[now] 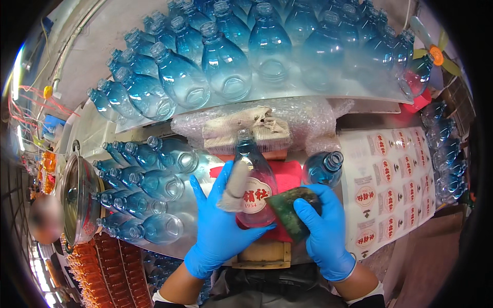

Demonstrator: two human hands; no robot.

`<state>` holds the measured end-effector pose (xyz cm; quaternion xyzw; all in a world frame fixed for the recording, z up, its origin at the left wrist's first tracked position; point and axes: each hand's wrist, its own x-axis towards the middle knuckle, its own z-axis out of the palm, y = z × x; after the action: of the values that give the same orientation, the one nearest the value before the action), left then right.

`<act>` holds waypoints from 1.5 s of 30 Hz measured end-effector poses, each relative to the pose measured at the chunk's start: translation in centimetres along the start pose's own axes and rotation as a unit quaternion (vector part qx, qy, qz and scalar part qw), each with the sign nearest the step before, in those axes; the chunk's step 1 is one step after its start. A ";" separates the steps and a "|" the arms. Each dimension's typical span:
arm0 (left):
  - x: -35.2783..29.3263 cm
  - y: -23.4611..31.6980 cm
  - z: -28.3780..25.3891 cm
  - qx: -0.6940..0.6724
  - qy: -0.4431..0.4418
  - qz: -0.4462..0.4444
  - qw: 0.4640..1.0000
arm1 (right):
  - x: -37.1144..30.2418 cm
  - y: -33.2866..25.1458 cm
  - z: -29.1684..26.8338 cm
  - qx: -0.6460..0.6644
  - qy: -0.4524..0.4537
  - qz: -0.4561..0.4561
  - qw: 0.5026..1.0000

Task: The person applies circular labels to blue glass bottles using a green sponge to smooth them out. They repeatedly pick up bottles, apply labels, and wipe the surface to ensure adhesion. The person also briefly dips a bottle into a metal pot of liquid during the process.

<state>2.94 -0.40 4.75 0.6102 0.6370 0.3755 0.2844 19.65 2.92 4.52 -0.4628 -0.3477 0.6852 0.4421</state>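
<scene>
A blue glass bottle (251,169) with a red-and-white round label lies in front of me on a red cloth (287,174), its neck toward a cloth-wrapped rest (246,131). My left hand (218,223), in a blue glove, is beside the bottle with its fingers spread. A greyish-white wrap (233,187) appears to cover one of those fingers. The thumb reaches close to the bottle's base; contact is unclear. Gloved as well, my right hand (326,226) grips a dark green flat pad (292,208), one corner of it by the bottle's lower right side.
Another blue bottle (323,169) stands right of the cloth, near a sheet of labels (390,185). Several bottles (159,228) lie at left, others (226,61) fill the back shelf. Bubble wrap (313,123) lies behind the rest. A metal basin (79,200) is far left, a fan (436,55) upper right.
</scene>
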 end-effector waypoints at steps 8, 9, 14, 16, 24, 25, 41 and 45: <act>-1.8 -3.6 0.4 0.126 0.035 0.085 0.988 | 2.0 -0.6 3.1 -0.249 0.049 -0.268 0.929; -1.8 -3.8 0.3 0.118 0.029 0.085 0.989 | 2.1 -0.6 3.2 -0.264 0.054 -0.271 0.924; -2.2 -4.1 0.4 0.075 0.046 0.066 0.994 | 2.6 -0.1 3.5 -0.320 0.074 -0.328 0.886; -2.0 -4.5 0.8 -0.022 0.031 0.042 0.998 | 3.0 0.2 3.3 -0.333 0.083 -0.363 0.866; -1.5 -4.5 1.7 -0.233 0.073 -0.001 0.970 | 1.8 -0.9 1.3 -0.420 -0.008 -0.505 0.753; -1.6 -4.0 1.9 -0.244 0.087 -0.009 0.966 | 0.8 -1.3 0.9 -0.472 -0.056 -0.533 0.700; -2.3 -4.9 2.9 -0.036 0.163 0.049 0.985 | -2.8 1.2 -0.3 -0.542 -0.195 -0.573 0.583; -2.4 -4.4 1.2 -0.002 0.104 0.036 0.994 | -2.1 0.3 -0.9 -0.475 -0.186 -0.516 0.688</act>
<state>1.69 -2.54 0.23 0.5900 0.6399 0.4483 0.2037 20.76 0.88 4.66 -0.2212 -0.8857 0.1647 0.3735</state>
